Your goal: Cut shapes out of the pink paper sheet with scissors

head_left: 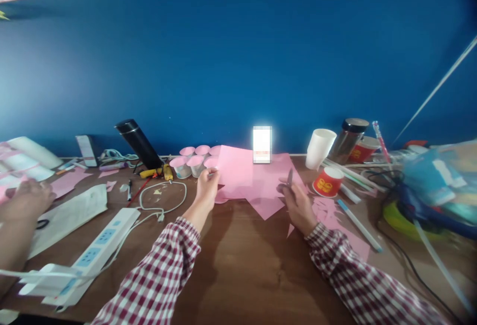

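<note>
A pink paper sheet [248, 176] is held up over the brown table [238, 265], in front of me. My left hand [206, 188] pinches its left edge. My right hand [296, 201] is at the sheet's right edge and grips a pair of scissors [289, 177], whose blades point up against the paper. More pink sheets and offcuts [328, 210] lie under and to the right of the hands. Both my sleeves are red and white check.
Pink-lined paper cups [194, 161], a black flask [139, 143], a white power strip [100, 243] and cable lie left. A white cup [319, 147], red cups [328, 181], a jar [348, 138] and straws stand right. Another person's hand [26, 201] works at far left. A bright phone [262, 144] leans on the blue wall.
</note>
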Tool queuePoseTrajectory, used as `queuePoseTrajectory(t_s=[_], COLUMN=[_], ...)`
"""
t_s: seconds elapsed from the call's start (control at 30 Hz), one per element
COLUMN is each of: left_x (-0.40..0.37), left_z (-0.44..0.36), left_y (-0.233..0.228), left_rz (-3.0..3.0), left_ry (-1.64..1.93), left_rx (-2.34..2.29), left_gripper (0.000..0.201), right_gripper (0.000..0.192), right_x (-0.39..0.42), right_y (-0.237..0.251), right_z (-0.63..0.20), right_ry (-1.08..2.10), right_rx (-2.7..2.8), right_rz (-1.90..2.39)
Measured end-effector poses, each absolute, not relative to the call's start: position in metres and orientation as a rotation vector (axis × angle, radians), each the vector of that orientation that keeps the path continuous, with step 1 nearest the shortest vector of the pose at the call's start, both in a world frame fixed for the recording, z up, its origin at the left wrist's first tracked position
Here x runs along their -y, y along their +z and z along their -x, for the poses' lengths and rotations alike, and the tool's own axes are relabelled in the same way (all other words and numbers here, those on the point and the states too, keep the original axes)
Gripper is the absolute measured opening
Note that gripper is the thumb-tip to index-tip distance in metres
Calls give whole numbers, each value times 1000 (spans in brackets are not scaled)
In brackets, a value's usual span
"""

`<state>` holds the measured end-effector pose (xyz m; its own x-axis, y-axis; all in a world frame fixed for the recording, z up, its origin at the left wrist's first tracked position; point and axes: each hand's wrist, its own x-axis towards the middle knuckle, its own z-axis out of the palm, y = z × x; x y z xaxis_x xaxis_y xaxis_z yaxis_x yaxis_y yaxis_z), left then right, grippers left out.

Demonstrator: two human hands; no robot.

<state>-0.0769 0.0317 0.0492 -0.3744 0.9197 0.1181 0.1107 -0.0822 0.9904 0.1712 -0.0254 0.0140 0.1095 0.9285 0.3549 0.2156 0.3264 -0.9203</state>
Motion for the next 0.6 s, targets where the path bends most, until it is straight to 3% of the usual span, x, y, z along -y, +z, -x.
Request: queuePoseTrajectory(t_s=[0.2, 0.6], left_x=[-10, 3], left_z=[97, 112], left_y=[44, 55], left_rz=[-791, -622], left_ry=[1586, 1574], left_rx=[-1375, -1305], left_gripper=[27, 23], right_gripper=[24, 21], right_x=[25, 55], right_y=[17, 31], right_z=[-176, -176], right_ry=[385, 148], right_rx=[1916, 2463], right_rz=[1192, 1436])
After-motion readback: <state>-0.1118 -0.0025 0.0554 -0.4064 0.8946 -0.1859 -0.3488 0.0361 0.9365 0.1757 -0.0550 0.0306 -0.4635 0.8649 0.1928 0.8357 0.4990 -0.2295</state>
